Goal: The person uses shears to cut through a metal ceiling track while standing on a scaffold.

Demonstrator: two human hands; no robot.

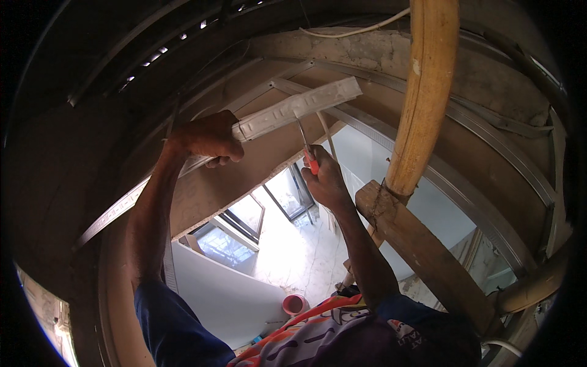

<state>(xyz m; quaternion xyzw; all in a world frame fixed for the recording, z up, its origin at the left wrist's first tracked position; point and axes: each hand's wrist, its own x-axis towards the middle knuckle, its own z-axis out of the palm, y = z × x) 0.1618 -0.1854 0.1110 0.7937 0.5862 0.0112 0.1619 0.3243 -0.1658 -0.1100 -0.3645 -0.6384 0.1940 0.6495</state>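
A long pale metal channel (287, 110) runs diagonally from the lower left up to the upper middle, with its raised end near the wooden pole. My left hand (208, 139) is closed around this channel. My right hand (322, 174), a little lower and to the right, grips a red-handled tool (310, 160), whose thin metal shaft reaches up to the channel's lower edge; whether the tip touches it I cannot tell.
An upright bamboo pole (427, 79) crosses a wooden beam (416, 244) on my right. Curved metal framing (489, 140) and brown boards surround me. A pale cable (354, 29) hangs above. Far below are a marble-look floor (275, 257), leaning window frames and a red bucket (295, 304).
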